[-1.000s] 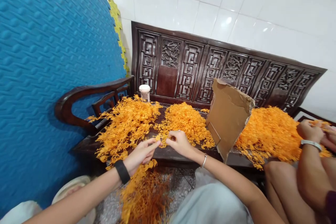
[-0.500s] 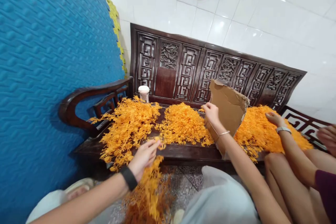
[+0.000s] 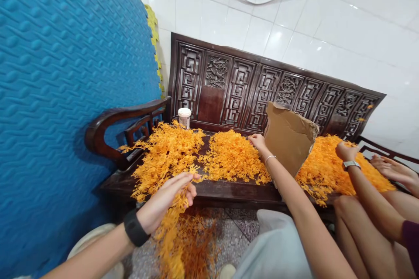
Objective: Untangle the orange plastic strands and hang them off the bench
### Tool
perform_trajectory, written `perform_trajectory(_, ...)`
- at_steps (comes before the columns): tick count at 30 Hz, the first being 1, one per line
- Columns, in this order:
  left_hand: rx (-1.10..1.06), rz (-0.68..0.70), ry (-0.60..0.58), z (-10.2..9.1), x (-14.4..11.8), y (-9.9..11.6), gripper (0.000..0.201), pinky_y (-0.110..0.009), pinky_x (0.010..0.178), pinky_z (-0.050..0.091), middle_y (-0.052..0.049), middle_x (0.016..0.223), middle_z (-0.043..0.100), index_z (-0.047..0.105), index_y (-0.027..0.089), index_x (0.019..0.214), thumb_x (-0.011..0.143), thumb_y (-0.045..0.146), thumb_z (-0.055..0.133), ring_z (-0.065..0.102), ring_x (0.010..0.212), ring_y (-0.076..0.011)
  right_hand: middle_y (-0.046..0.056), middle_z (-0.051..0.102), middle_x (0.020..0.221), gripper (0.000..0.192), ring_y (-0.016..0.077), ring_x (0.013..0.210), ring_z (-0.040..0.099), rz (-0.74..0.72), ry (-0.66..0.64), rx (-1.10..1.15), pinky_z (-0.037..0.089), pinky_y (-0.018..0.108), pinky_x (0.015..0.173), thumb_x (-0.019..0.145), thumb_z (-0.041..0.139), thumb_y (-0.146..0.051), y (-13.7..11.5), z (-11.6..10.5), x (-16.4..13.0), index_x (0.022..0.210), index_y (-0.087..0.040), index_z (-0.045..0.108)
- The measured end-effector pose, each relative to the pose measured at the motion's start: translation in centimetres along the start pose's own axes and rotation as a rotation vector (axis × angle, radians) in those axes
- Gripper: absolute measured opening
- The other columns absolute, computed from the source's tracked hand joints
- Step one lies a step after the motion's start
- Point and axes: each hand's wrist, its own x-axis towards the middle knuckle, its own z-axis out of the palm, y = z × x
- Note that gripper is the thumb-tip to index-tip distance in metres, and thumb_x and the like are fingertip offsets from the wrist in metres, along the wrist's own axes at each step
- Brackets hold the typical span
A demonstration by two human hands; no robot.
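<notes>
My left hand (image 3: 172, 194) is closed around a bundle of orange plastic strands (image 3: 172, 244), which hangs down toward the floor. Some orange pieces poke out past its fingertips, in front of the left pile (image 3: 166, 152). My right hand (image 3: 258, 143) reaches to the back right edge of the middle orange pile (image 3: 232, 154), its fingers pinched together. Whatever is between those fingertips is too small to make out. Beside this hand, an upright cardboard sheet (image 3: 290, 137) stands on the dark wooden bench (image 3: 229, 189).
A white lidded cup (image 3: 184, 117) stands behind the left pile. Another person's hands (image 3: 347, 151) are over the right orange pile (image 3: 327, 168). More orange strands (image 3: 199, 244) lie on the floor. Blue foam matting (image 3: 65, 74) lines the left side.
My left hand has shifted slightly left and down with the strands. My right hand has drawn a little left, along the middle pile. The other person's far hand has come further into view.
</notes>
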Motion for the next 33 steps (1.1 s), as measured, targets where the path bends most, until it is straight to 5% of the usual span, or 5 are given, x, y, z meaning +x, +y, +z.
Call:
perform_trajectory(11, 0.075, 0.016, -0.03, -1.2, 1.5, -0.2, 0.033, -0.025, 0.056, 0.037, 0.001, 0.061, 0.056, 0.056, 0.011, 0.091, 0.073, 0.04, 0.051, 0.049, 0.052, -0.0105, 0.0, 0.055, 0.05, 0.011, 0.0125, 0.056, 0.05, -0.031, 0.097, -0.1, 0.033, 0.022, 0.058, 0.054, 0.063, -0.022, 1.4, 1.3, 0.6, 0.051, -0.015, 0.056)
perform_trajectory(17, 0.13, 0.018, 0.009, -2.0, 3.0, -0.5, 0.036, -0.022, 0.047, 0.029, 0.006, 0.05, 0.049, 0.057, 0.011, 0.089, 0.072, 0.041, 0.051, 0.036, 0.039, -0.0052, 0.002, 0.058, 0.062, 0.017, 0.0103, 0.057, 0.049, -0.105, 0.108, -0.009, 0.035, 0.021, 0.055, 0.062, 0.06, -0.029, -2.3, 1.3, -0.2, 0.067, -0.013, 0.058)
perform_trajectory(19, 0.144, 0.026, 0.008, -2.2, 3.5, -0.6, 0.035, -0.022, 0.048, 0.028, 0.006, 0.048, 0.048, 0.057, 0.01, 0.087, 0.072, 0.041, 0.051, 0.035, 0.038, -0.0047, 0.002, 0.058, 0.065, 0.023, 0.0091, 0.057, 0.049, -0.205, -0.023, 0.136, 0.036, 0.021, 0.054, 0.069, 0.055, -0.035, -4.8, 1.9, -2.4, 0.072, -0.012, 0.058)
perform_trajectory(25, 0.228, -0.002, -0.08, -2.3, 4.1, -1.4, 0.037, -0.021, 0.044, 0.026, 0.007, 0.044, 0.047, 0.056, 0.011, 0.082, 0.07, 0.045, 0.05, 0.035, 0.035, -0.0045, 0.004, 0.06, 0.088, 0.036, 0.0093, 0.068, 0.054, -0.348, -0.942, 0.436, 0.042, 0.022, 0.061, 0.074, 0.052, -0.041, -9.8, 6.8, -13.5, 0.101, -0.018, 0.055)
perform_trajectory(33, 0.377, -0.183, -0.254, -3.1, 3.2, -3.4, 0.031, -0.018, 0.038, 0.027, 0.006, 0.043, 0.048, 0.055, 0.013, 0.075, 0.07, 0.042, 0.048, 0.037, 0.033, -0.0049, 0.0, 0.057, 0.065, 0.028, 0.0071, 0.059, 0.05, -0.563, -1.216, 0.138, 0.039, 0.019, 0.059, 0.071, 0.057, -0.04, -9.6, 5.8, -17.2, 0.074, -0.012, 0.061)
